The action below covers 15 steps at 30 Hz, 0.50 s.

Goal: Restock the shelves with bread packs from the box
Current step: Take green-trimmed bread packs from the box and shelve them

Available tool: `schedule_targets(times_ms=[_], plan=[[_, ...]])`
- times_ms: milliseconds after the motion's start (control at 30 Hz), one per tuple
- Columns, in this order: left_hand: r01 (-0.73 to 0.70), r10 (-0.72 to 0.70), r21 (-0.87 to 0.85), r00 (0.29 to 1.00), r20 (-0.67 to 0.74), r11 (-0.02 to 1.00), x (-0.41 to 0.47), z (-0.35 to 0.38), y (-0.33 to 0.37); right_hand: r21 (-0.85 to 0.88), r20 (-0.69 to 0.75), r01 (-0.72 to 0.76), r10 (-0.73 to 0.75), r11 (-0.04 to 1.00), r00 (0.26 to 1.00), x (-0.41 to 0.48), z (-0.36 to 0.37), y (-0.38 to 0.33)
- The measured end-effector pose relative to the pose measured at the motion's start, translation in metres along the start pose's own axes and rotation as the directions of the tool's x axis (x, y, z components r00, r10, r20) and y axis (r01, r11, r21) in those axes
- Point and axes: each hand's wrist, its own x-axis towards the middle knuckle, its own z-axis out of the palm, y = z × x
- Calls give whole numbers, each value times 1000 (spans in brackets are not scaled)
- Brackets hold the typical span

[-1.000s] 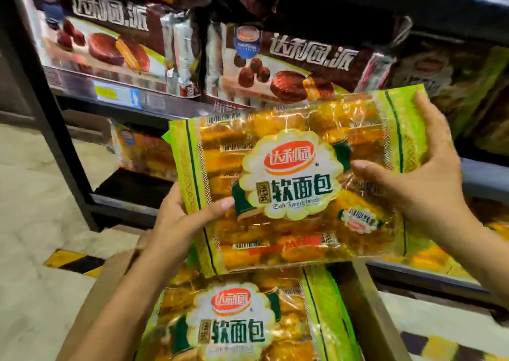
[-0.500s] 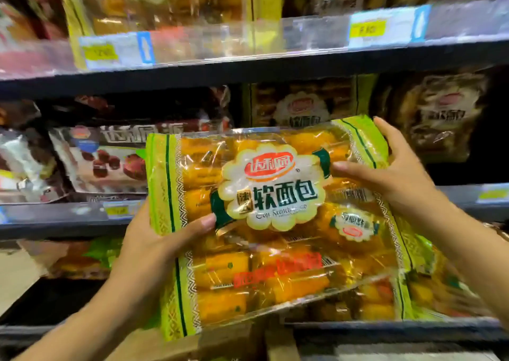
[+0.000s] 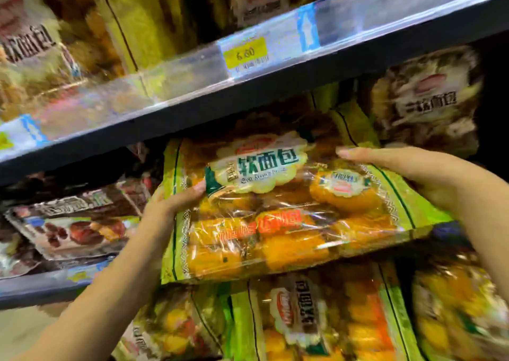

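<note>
Head view is showing both hands gripping one bread pack (image 3: 289, 212) at the centre of the frame, tilted so its far edge is pointing into the shelf opening. At the centre left, the left hand (image 3: 176, 203) is clamping the pack's green left border, thumb lying on the front film and fingers hidden behind it. At the right, the right hand (image 3: 407, 173) is closing over the upper right corner, thumb stretching along the top edge while the palm is cupping the side. Running diagonally across the upper half of the frame, the dark shelf edge (image 3: 248, 99) with its yellow price tag (image 3: 245, 53) is sitting just above the pack's top edge, leaving only a narrow gap there. Behind the pack's upper right corner, another pack (image 3: 424, 104) is standing in shadow. More bread packs (image 3: 303, 322) are crowding the bottom of the frame directly beneath the held one. At the lower left, a brown cake pack (image 3: 77, 228) is lying just beside the left wrist.
</note>
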Motion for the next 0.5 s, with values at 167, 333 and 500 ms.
schedule_targets(times_ms=[167, 333, 500], plan=[[94, -99, -73, 993, -65, 993, 26, 15, -3, 45, 0, -40, 40, 998, 999, 32, -10, -12], [-17, -15, -193, 986, -164, 981, 63, 28, 8, -15, -171, 148, -149, 989, 974, 61, -12, -20], [-166, 216, 236, 954, -207, 958, 83, 45, -13, -357, -331, 6, -133, 934, 934, 61, 3, -8]])
